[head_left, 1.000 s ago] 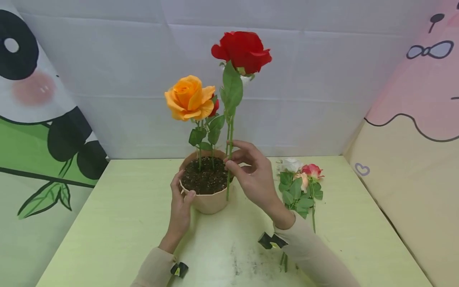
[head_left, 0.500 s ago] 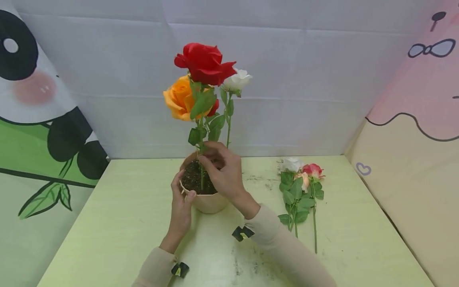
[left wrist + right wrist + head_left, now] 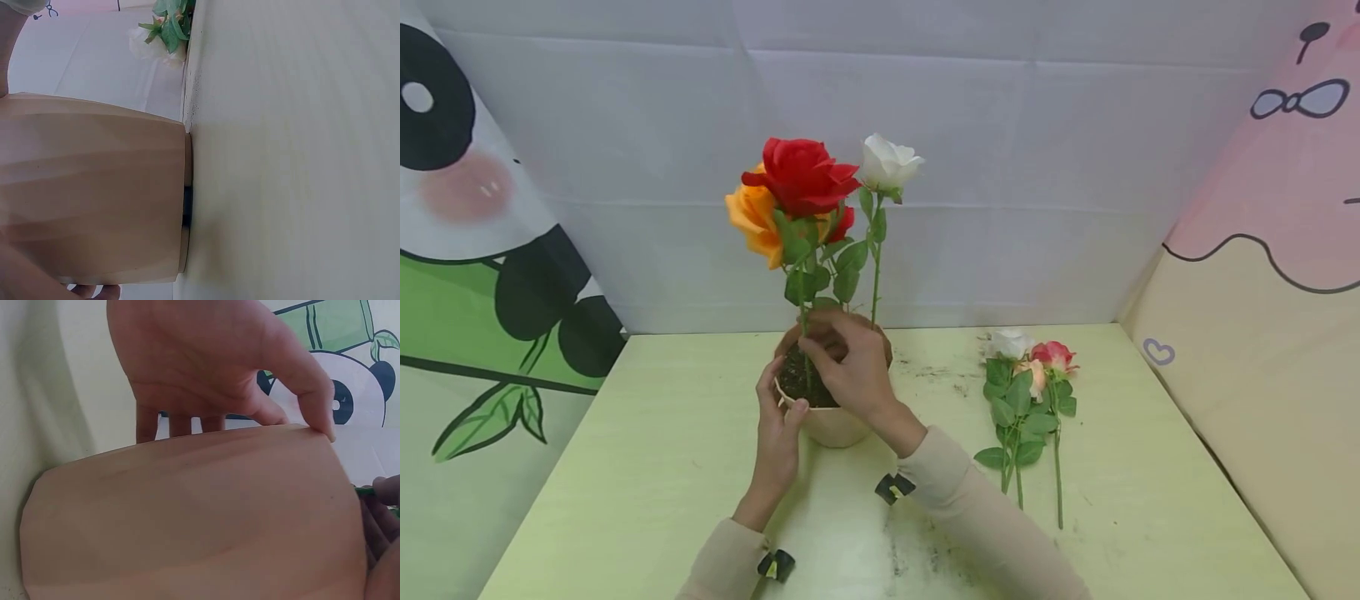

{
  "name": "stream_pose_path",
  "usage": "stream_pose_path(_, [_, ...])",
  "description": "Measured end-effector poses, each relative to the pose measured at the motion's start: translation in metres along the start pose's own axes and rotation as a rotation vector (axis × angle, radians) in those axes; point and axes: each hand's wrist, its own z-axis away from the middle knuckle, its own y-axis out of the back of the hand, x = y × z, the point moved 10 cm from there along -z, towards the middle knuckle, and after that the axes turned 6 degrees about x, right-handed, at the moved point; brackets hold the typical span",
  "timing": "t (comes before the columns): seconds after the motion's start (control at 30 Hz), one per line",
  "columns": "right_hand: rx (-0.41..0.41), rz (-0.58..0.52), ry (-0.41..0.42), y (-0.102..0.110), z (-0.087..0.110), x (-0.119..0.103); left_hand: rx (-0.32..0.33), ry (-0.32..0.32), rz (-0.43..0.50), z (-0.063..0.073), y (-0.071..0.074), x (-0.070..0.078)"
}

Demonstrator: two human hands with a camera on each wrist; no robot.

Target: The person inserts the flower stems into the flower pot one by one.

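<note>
In the head view my left hand (image 3: 780, 442) grips the left side of a beige flower pot (image 3: 835, 427), its thumb at the front rim. The pot, filled with dark soil (image 3: 797, 379), stands upright on the table. Over it, my right hand (image 3: 859, 367) pinches the green stem of a large red rose (image 3: 805, 179) low down, with the stem's lower end at the soil. Behind rise an orange rose (image 3: 751, 221), a smaller red flower (image 3: 845, 223) and a white rose (image 3: 889, 165). The right wrist view shows the left hand's fingers (image 3: 180, 425) around the pot wall.
On the table (image 3: 647, 467) right of the pot lie several loose flowers: a white rose (image 3: 1011, 343), a peach one (image 3: 1034, 377) and a pink-red one (image 3: 1055, 357). Dark soil smudges (image 3: 892, 550) mark the tabletop. A pale cloth wall (image 3: 1037, 192) stands behind the table.
My right hand has carried the red rose from the pot's right side leftward over the soil, then lowered it. The white rose behind has come into view. The left hand stays on the pot.
</note>
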Motion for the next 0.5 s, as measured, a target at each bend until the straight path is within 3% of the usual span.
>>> stream_pose_path(0.33, [-0.116, 0.173, -0.014, -0.014, 0.006, 0.01, -0.008, -0.011, -0.009, 0.0, -0.001, 0.002])
stream_pose_path(0.43, [-0.134, 0.221, -0.008, -0.016, 0.007, 0.011, -0.016, -0.035, -0.006, -0.002, 0.003, -0.013])
stream_pose_path(0.5, [-0.146, 0.251, -0.001, -0.017, 0.008, 0.011, -0.021, -0.043, -0.006, -0.005, 0.007, -0.036])
